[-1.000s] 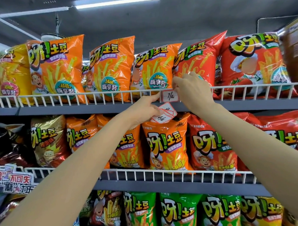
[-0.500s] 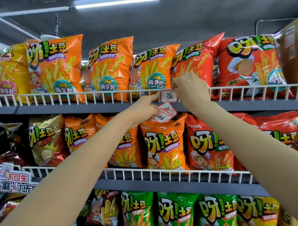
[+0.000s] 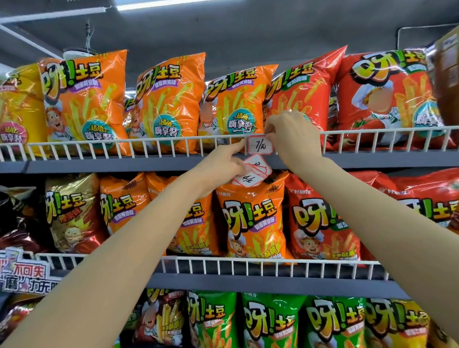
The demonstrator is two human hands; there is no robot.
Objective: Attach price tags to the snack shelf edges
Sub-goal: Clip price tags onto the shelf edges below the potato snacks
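1. Up at the top shelf's white wire rail (image 3: 143,147), through the head camera, I am seeing both arms reaching in from below.
2. I am watching the right hand (image 3: 294,136) pinching the right side of a price tag (image 3: 258,145) marked "7", which is sitting against the rail in front of the orange snack bags (image 3: 233,105).
3. I am seeing the left hand (image 3: 220,165) pointing its forefinger at the tag's left edge while its other fingers are curling around a small bunch of spare price tags (image 3: 253,172) just below, over the grey shelf edge (image 3: 91,166).
4. I am noting red bags (image 3: 382,93) standing to the right.
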